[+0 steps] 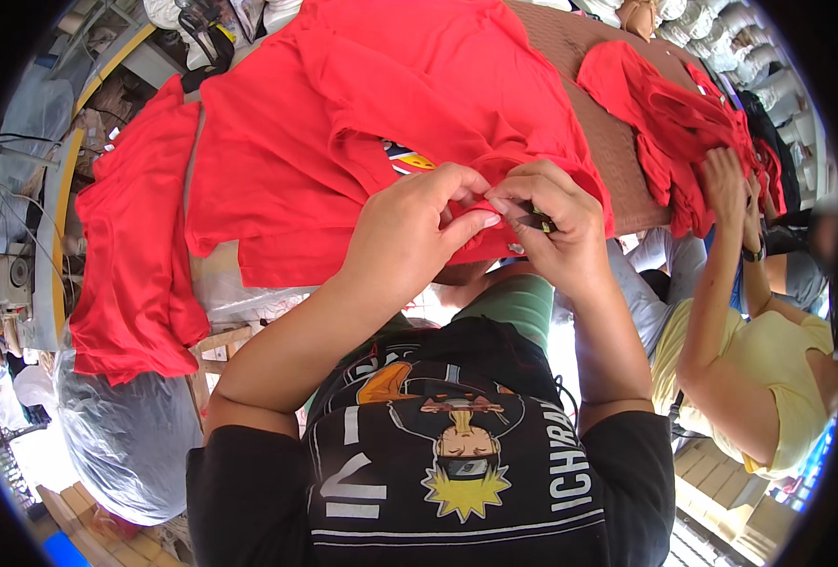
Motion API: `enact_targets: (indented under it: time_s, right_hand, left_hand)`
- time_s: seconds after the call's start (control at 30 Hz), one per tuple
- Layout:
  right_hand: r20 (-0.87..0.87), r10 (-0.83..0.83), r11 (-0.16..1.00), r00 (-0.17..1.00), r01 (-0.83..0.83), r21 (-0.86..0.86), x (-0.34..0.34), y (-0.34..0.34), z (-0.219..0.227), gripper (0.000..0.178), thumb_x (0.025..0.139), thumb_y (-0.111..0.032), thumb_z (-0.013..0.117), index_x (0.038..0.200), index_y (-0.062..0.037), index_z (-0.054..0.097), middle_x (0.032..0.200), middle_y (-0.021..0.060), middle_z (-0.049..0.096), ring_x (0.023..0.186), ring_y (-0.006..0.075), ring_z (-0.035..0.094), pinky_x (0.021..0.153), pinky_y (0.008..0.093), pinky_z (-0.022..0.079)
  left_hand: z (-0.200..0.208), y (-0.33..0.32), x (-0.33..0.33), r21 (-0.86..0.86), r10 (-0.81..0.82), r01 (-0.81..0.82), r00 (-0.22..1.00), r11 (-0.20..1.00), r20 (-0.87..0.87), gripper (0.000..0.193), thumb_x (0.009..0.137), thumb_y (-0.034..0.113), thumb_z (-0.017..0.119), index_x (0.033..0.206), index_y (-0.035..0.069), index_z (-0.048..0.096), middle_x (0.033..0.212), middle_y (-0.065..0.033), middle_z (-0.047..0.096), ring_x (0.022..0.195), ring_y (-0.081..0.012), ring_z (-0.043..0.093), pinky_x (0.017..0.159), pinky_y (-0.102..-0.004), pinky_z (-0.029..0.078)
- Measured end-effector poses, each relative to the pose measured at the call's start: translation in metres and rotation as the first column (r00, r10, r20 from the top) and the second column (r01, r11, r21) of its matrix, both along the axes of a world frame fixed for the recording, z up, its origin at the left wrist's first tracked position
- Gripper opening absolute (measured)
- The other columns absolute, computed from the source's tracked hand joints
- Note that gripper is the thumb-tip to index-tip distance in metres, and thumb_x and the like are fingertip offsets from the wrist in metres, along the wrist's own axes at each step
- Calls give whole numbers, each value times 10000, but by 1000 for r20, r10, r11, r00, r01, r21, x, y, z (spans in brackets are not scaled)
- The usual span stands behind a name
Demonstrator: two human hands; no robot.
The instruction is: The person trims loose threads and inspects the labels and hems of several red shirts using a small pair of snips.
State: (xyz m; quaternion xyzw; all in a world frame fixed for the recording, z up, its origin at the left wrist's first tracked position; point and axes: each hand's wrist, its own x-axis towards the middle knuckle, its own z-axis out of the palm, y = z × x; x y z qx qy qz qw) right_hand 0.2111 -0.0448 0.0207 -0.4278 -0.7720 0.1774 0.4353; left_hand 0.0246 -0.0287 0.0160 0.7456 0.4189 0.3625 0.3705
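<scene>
A large red garment lies spread over the table in front of me, its near edge hanging over the front. Part of a yellow and white print shows on it just beyond my hands. My left hand pinches a bit of this red cloth between thumb and fingers. Close against it, my right hand is closed, thumb and index fingertips meeting at the cloth. A small dark tool with a pointed blade, apparently thread snips, sits within the right hand's curled fingers; most of it is hidden.
Another red garment drapes down at the left, above a big clear plastic bag. On the right, a co-worker in yellow handles more red garments on the brown table cover. White cones line the far right.
</scene>
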Motion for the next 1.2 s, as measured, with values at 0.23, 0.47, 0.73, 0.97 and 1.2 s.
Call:
enact_targets:
  time_s: [0.23,0.47,0.73,0.97,1.2]
  right_hand:
    - [-8,-156,987,988,156,35,8,-3,8,212,747,88,671,920,-25,626,795,71,617,664,158,581,601,243,453]
    - [1,-53,970,999,52,-238,8,-7,1,198,781,-96,769,927,-10,666,788,79,630,627,147,539,587,261,441]
    - [116,-101,932,988,135,-336,6,-7,0,229,780,-151,769,918,-4,661,748,91,618,631,196,560,603,306,462]
    - [132,-156,987,979,160,-21,-8,-25,24,234,789,-161,740,960,-32,645,857,90,639,758,271,665,628,354,517]
    - [323,-136,991,936,126,52,-11,-35,27,183,760,-142,737,876,-50,630,837,76,633,692,284,646,564,364,506]
  left_hand:
    - [-18,1,-8,2,-37,37,998,999,52,184,868,129,698,1004,8,671,853,-64,694,655,-79,579,633,-243,482]
    - [-19,2,-12,-251,-4,47,986,967,169,190,928,180,642,946,-9,654,797,-30,668,717,-55,570,663,-227,462]
    - [-11,0,-14,-301,14,110,924,947,383,142,968,154,583,948,21,628,875,-49,685,777,-64,606,707,-233,483]
    - [-6,0,-19,-354,21,118,931,928,365,213,978,235,570,981,27,613,924,-70,714,825,-92,656,656,-213,465]
    - [-2,-5,-16,-348,-3,159,912,924,410,207,976,230,574,992,29,621,932,-69,718,794,-74,637,641,-210,459]
